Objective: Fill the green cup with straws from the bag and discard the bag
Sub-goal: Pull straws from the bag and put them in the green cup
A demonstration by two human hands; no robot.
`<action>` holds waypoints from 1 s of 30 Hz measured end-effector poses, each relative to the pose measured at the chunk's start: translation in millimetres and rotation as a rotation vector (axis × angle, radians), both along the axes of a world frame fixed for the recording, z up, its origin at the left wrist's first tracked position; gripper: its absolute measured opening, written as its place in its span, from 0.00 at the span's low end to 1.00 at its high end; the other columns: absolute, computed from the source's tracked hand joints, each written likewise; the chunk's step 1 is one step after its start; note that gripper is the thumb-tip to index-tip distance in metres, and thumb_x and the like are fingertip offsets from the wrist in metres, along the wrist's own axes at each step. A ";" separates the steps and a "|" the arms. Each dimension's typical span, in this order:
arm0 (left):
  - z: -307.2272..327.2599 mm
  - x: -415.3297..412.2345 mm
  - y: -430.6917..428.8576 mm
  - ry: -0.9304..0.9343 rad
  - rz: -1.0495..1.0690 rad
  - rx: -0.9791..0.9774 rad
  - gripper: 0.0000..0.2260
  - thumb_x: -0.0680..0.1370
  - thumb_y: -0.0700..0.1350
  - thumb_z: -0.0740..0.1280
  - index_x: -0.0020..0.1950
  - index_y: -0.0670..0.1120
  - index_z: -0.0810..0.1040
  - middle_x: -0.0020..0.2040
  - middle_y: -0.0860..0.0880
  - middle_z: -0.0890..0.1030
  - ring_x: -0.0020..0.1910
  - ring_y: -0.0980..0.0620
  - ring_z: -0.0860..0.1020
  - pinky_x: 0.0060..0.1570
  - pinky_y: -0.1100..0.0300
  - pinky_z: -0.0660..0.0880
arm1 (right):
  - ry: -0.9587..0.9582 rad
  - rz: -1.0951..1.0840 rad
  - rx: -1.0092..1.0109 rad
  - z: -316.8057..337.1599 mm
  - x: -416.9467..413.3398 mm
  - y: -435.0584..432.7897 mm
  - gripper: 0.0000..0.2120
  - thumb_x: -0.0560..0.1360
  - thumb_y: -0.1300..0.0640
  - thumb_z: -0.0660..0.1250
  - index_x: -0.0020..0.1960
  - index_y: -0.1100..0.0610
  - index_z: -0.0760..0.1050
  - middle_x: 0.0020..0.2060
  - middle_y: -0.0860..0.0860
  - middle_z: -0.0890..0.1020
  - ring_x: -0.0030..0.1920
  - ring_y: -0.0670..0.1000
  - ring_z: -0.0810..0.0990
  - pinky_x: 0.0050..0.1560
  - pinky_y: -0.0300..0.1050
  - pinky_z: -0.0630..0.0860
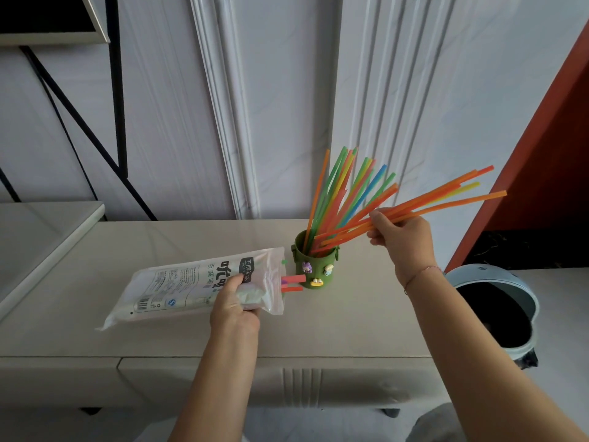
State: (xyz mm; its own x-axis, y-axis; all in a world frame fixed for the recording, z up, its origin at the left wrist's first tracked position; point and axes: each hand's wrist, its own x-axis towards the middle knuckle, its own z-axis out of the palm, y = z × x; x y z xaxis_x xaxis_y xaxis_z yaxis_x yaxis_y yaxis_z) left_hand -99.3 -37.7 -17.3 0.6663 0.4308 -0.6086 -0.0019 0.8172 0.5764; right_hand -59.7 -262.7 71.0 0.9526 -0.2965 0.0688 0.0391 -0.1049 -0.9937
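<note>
Hands (pixel 400 237) on thin plastic straws (pixel 446 194), crinkled bag (pixel 178 288)

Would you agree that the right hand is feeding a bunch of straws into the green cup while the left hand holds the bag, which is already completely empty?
Not quite: the bag is not empty. The head view shows a few straw ends still poking from its open end. The rest stands: the right hand feeds a bunch of straws into the green cup while the left hand holds the bag.

Both forearms showing bare, no sleeves in view; right hand (pixel 402 240) wearing thin reddish string bracelet (pixel 420 273) at wrist; left hand (pixel 234 309) wearing nothing
</note>
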 end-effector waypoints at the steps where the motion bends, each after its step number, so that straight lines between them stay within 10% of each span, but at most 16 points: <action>1: 0.1 0.2 -0.3 0.000 -0.003 0.000 0.10 0.76 0.37 0.69 0.55 0.46 0.74 0.45 0.49 0.80 0.39 0.51 0.79 0.44 0.51 0.78 | -0.002 -0.003 -0.016 -0.9 0.4 1.7 0.08 0.76 0.58 0.66 0.38 0.54 0.78 0.31 0.53 0.81 0.31 0.50 0.79 0.39 0.40 0.80; 7: -0.6 1.9 0.9 -0.003 -0.013 -0.001 0.13 0.75 0.38 0.69 0.58 0.47 0.74 0.44 0.49 0.80 0.39 0.51 0.79 0.34 0.55 0.80 | 0.041 0.025 -0.140 -13.1 6.1 10.5 0.09 0.76 0.56 0.65 0.37 0.53 0.77 0.31 0.51 0.81 0.31 0.48 0.79 0.39 0.39 0.78; 12: 1.5 3.1 -5.0 0.010 -0.023 -0.004 0.13 0.74 0.38 0.70 0.57 0.46 0.75 0.45 0.48 0.81 0.40 0.49 0.80 0.50 0.47 0.77 | 0.136 0.163 -0.267 -28.8 9.6 23.0 0.10 0.76 0.54 0.66 0.38 0.58 0.77 0.32 0.52 0.82 0.31 0.47 0.80 0.35 0.36 0.74; 19: 4.5 0.9 -10.9 0.008 -0.015 -0.014 0.13 0.73 0.37 0.71 0.56 0.45 0.76 0.52 0.46 0.82 0.40 0.48 0.80 0.49 0.48 0.78 | 0.152 0.206 -0.213 -35.1 12.7 28.6 0.09 0.73 0.55 0.70 0.41 0.61 0.79 0.32 0.53 0.81 0.33 0.51 0.79 0.44 0.46 0.79; 30: 13.5 -6.5 -24.2 -0.012 -0.041 -0.015 0.14 0.73 0.37 0.72 0.57 0.45 0.76 0.55 0.45 0.82 0.51 0.45 0.81 0.59 0.45 0.76 | 0.042 0.041 -0.151 -37.4 14.7 29.3 0.09 0.76 0.56 0.65 0.43 0.62 0.77 0.29 0.52 0.80 0.22 0.42 0.76 0.30 0.35 0.73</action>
State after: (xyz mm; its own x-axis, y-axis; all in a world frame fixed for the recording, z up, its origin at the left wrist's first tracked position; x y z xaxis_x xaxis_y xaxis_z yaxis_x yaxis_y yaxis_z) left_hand -105.7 -61.9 -3.8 0.6902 0.3940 -0.6069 0.0247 0.8254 0.5640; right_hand -45.0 -233.4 33.6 0.9665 -0.2469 0.0696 0.0052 -0.2526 -0.9676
